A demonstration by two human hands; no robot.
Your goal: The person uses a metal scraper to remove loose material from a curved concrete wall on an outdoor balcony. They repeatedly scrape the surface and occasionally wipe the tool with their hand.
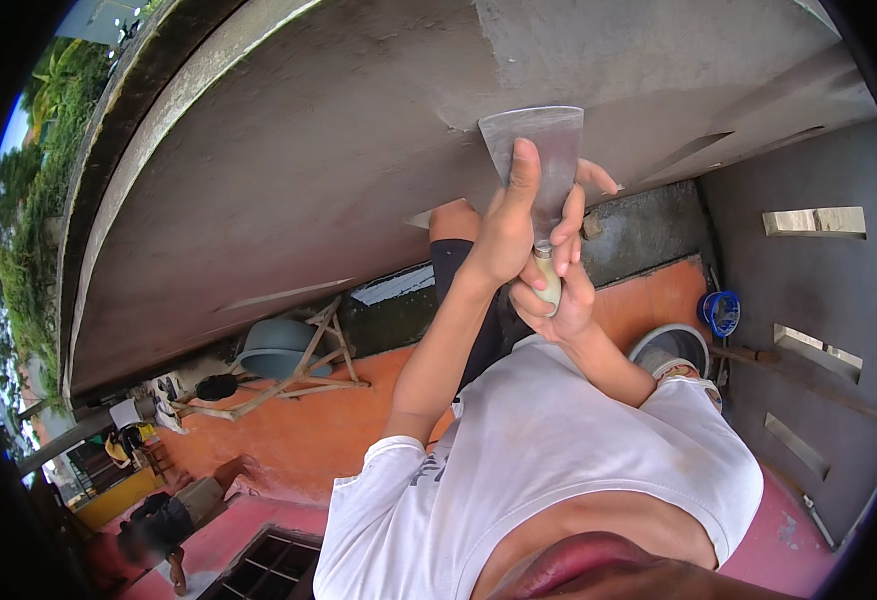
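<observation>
A wide-bladed putty knife [556,161] is held upright before my chest, its broad metal edge pointing towards the grey plastered wall [318,142]. My left hand [510,232] grips the blade, with the thumb laid flat along its face and fingers around the far side. Lower down, my right hand [562,300] closes on the pale handle [547,281]. Both hands are close together and partly overlap, so some fingers are hard to tell apart. A lighter patch of plaster [596,45] shows on the wall beyond the blade.
A grey-green basin [277,345] sits by a wooden frame [303,375] at left. At right are a large grey tub [671,337], a blue bucket [721,313] and a grey wall with slots [813,285]. Another person [176,514] is at lower left.
</observation>
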